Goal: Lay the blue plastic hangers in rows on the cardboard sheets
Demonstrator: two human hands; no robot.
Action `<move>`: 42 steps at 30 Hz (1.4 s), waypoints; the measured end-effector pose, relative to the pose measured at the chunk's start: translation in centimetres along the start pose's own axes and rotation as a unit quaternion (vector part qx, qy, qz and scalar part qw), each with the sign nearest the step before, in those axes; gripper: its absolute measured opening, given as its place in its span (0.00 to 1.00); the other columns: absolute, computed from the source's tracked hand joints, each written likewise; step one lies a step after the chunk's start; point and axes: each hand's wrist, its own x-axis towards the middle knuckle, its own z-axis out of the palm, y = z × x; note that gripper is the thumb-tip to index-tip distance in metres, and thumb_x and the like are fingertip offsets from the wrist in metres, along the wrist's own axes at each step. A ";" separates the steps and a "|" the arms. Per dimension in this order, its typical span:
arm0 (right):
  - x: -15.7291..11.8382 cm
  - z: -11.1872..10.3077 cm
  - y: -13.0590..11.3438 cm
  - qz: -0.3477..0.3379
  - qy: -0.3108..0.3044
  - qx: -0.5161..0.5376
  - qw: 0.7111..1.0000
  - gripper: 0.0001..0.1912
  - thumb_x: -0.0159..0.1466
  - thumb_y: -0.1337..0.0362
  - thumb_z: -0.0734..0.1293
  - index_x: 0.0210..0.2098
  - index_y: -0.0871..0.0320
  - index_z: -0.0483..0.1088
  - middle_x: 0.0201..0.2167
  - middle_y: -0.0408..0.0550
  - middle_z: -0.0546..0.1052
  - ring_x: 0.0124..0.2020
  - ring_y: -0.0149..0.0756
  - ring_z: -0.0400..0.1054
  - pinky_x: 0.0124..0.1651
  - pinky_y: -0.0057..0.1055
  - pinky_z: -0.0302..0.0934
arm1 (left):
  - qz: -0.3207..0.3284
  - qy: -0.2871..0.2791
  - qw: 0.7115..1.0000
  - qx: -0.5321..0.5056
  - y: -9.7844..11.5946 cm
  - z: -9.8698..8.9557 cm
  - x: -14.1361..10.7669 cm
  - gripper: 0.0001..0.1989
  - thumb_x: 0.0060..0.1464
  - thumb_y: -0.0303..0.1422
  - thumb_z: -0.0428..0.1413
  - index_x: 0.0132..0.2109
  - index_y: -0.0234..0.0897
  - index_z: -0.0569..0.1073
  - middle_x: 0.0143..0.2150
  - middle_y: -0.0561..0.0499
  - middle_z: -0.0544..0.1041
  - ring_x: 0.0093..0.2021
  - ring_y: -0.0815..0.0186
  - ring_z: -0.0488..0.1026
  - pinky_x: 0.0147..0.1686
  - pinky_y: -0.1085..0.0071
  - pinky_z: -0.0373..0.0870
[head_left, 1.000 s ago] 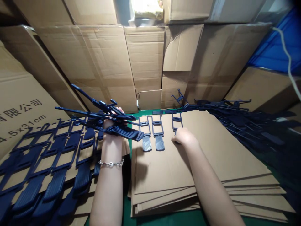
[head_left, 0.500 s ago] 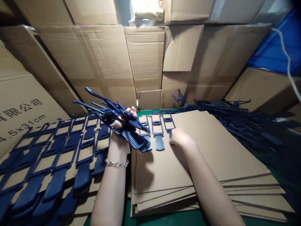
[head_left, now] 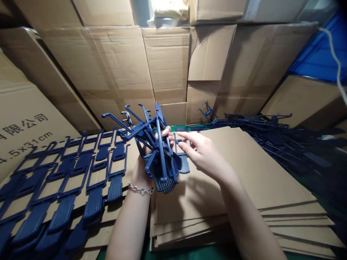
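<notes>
My left hand (head_left: 141,171), with a chain bracelet at the wrist, is closed around a bunch of dark blue plastic stands (head_left: 154,142). Their thin arms stick out up and left, and ridged pads face down. Just right of the bunch is my right hand (head_left: 202,151), thumb and fingers apart, with nothing visible between them. Under and behind it, a flat blue stand with a ridged pad (head_left: 184,164) lies on the stacked cardboard sheets (head_left: 233,173). My hands and the bunch hide part of that row.
Rows of similar blue stands (head_left: 93,202) lie overlapping on cardboard at left. A loose pile of them (head_left: 273,141) spreads at right, and one (head_left: 208,112) stands up at the back. Large cartons (head_left: 116,65) wall off the far side. A white cable (head_left: 336,61) hangs at upper right.
My right hand has lifted off the cardboard, moved left toward the bunch, and its fingers have spread. My left hand has shifted slightly right and turned the bunch more upright.
</notes>
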 end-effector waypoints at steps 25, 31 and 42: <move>-0.7 -5.9 3.7 0.132 0.141 -0.180 0.965 0.11 0.60 0.64 0.61 0.38 0.57 0.73 0.36 0.48 0.76 0.38 0.38 0.69 0.40 0.28 0.59 | -0.139 -0.118 0.983 -0.037 -0.1 -0.7 -0.6 0.06 0.58 0.27 0.48 0.36 0.31 0.68 0.18 0.56 0.64 0.14 0.76 0.64 0.14 0.81 0.63; -1.2 -8.1 9.1 0.391 0.071 -0.314 0.862 0.15 0.60 0.58 0.60 0.37 0.62 0.73 0.37 0.59 0.75 0.39 0.47 0.69 0.34 0.33 0.57 | -0.108 -0.105 0.982 -0.110 2.5 -1.1 -0.3 0.07 0.58 0.28 0.46 0.36 0.32 0.67 0.16 0.58 0.62 0.13 0.76 0.64 0.16 0.81 0.65; -1.0 -5.3 11.7 0.473 -0.172 -0.233 0.832 0.30 0.51 0.61 0.70 0.52 0.66 0.67 0.43 0.59 0.74 0.40 0.41 0.71 0.33 0.29 0.63 | 0.037 -0.038 0.984 -0.172 1.2 -0.7 -0.8 0.09 0.60 0.25 0.45 0.47 0.33 0.65 0.21 0.57 0.65 0.18 0.76 0.68 0.21 0.83 0.69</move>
